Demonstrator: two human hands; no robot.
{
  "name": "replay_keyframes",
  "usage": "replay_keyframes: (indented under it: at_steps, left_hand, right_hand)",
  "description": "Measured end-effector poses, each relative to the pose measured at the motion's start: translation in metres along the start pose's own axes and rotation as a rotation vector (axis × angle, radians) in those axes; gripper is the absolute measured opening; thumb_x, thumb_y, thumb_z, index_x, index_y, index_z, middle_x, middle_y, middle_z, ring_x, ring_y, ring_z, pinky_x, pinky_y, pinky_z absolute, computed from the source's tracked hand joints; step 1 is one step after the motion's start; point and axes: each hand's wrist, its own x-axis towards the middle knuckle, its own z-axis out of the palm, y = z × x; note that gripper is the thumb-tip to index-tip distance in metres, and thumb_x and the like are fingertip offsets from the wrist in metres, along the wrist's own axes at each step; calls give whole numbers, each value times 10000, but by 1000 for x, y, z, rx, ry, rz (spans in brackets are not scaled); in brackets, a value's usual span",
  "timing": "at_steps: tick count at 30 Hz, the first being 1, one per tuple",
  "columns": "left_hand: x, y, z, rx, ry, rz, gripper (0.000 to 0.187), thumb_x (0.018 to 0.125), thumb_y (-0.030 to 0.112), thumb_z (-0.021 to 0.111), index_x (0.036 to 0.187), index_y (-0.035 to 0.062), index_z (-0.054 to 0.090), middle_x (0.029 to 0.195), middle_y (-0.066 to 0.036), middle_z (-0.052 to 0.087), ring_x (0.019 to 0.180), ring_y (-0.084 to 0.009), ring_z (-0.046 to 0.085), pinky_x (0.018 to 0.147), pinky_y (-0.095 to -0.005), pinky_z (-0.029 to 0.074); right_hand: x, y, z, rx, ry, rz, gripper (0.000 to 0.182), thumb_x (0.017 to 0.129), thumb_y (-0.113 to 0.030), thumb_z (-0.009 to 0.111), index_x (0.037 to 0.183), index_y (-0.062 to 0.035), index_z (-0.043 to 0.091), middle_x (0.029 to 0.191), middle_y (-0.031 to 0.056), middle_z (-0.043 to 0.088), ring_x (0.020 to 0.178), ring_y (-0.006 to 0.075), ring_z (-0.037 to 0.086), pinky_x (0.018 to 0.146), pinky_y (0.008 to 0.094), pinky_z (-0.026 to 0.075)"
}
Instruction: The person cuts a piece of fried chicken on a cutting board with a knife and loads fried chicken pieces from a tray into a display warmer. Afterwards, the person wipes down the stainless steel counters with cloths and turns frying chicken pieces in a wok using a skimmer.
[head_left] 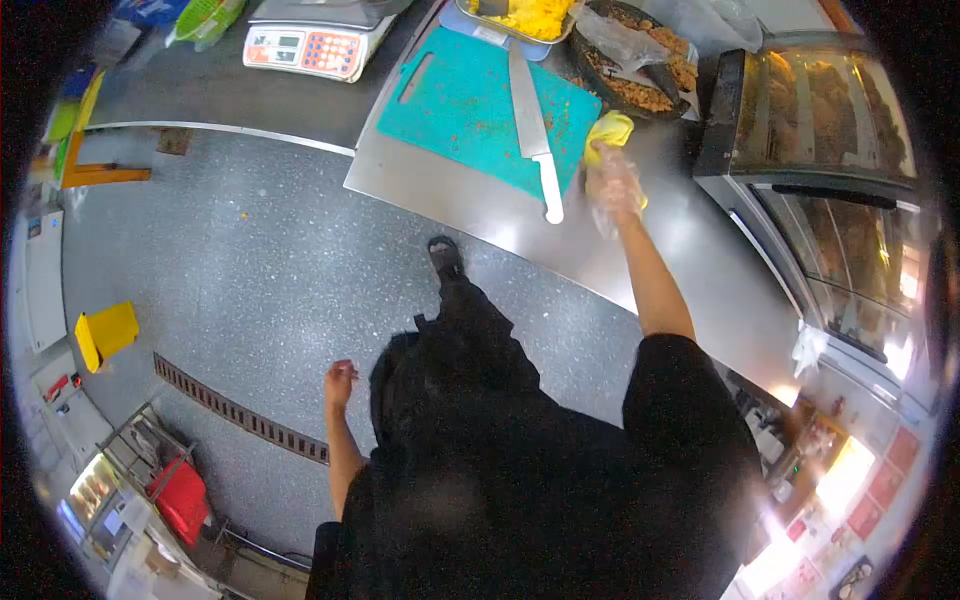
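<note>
My right hand (614, 185), in a clear plastic glove, is closed on a yellow cloth (610, 130). The cloth lies against the steel counter (590, 245), just right of a teal cutting board (440, 120). Across the board rests a large knife (528, 105), its white handle pointing toward me over the near edge; small crumbs are scattered around the blade. Down at my side, my left hand (341, 380) hangs over the floor, fingers loosely bent and nothing visible in them.
Behind the board are a tray of yellow food (525, 18) and a dark pan of brown crumbly food (640, 92) with plastic film. A glass display case (815, 120) stands right. A digital scale (305, 50) sits left. A floor drain (240, 410) runs behind my left side.
</note>
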Motion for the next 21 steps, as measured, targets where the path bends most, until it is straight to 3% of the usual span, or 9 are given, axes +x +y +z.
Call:
replay_keyframes:
  at_steps: [1, 4, 6, 8, 10, 12, 15, 18, 21]
  left_hand:
    - [0, 5, -5, 22, 35, -42, 258, 930, 200, 563, 1048, -19, 629, 797, -83, 662, 703, -154, 627, 638, -296, 499]
    - [21, 31, -29, 229, 98, -45, 304, 936, 295, 538, 982, 19, 658, 745, -53, 646, 679, -125, 605, 595, -279, 462]
    - [42, 0, -55, 481, 63, 186, 341, 926, 325, 529, 941, 14, 669, 803, -79, 663, 695, -154, 601, 613, -328, 462]
    - [68, -61, -69, -88, 54, 3, 334, 929, 306, 490, 911, 23, 667, 807, -101, 657, 691, -189, 607, 632, -357, 462]
    - [86, -64, -93, -1, -68, -131, 336, 930, 319, 493, 906, 30, 663, 800, -97, 655, 684, -187, 604, 626, -352, 464]
    - [102, -54, -129, 225, -207, -163, 339, 931, 331, 496, 901, 36, 659, 792, -93, 653, 677, -184, 601, 621, -348, 466]
    - [145, -37, -205, 405, -297, -109, 343, 933, 351, 500, 894, 45, 652, 781, -87, 651, 666, -180, 596, 613, -341, 469]
    - [201, -12, -285, 543, -253, 38, 349, 935, 370, 504, 887, 55, 646, 769, -81, 648, 656, -175, 591, 606, -334, 472]
    - [265, 43, -357, 398, -57, 70, 355, 936, 389, 509, 879, 64, 640, 758, -75, 645, 645, -171, 586, 598, -327, 475]
  right_hand:
    - [-22, 6, 9, 244, -179, 230, 415, 798, -151, 595, 1212, -151, 578, 1098, 148, 620, 984, 370, 597, 822, 456, 491]
    - [-103, 14, 32, -87, -192, -184, 276, 820, -112, 557, 1094, -109, 592, 1001, 181, 579, 959, 340, 574, 794, 477, 454]
    - [-156, -49, -33, -59, -496, -103, 248, 830, -68, 501, 1065, -80, 578, 1056, 161, 592, 1035, 345, 571, 882, 455, 475]
    - [-220, -66, -41, -251, -938, 23, 260, 857, -115, 524, 1104, -80, 595, 1145, 148, 598, 1020, 344, 600, 835, 448, 507]
    - [-335, -11, 7, -172, -918, 158, 274, 883, -218, 538, 1102, -81, 629, 1169, 136, 626, 970, 330, 641, 787, 429, 532]
    - [-342, -54, -15, -117, -363, 1098, 337, 875, -303, 552, 1103, -72, 641, 1141, 136, 654, 945, 315, 662, 804, 408, 537]
    - [-322, -124, -3, -281, -300, 1409, 355, 840, -340, 618, 1091, -93, 655, 1082, 148, 673, 1009, 260, 653, 850, 387, 522]
    - [-221, -269, 8, 46, -473, 1281, 341, 835, -381, 619, 1025, -105, 684, 1013, 154, 690, 966, 296, 662, 830, 390, 520]
    - [-191, -295, 159, -474, -463, 120, 330, 843, -395, 611, 927, -88, 696, 956, 153, 699, 914, 303, 671, 781, 405, 517]
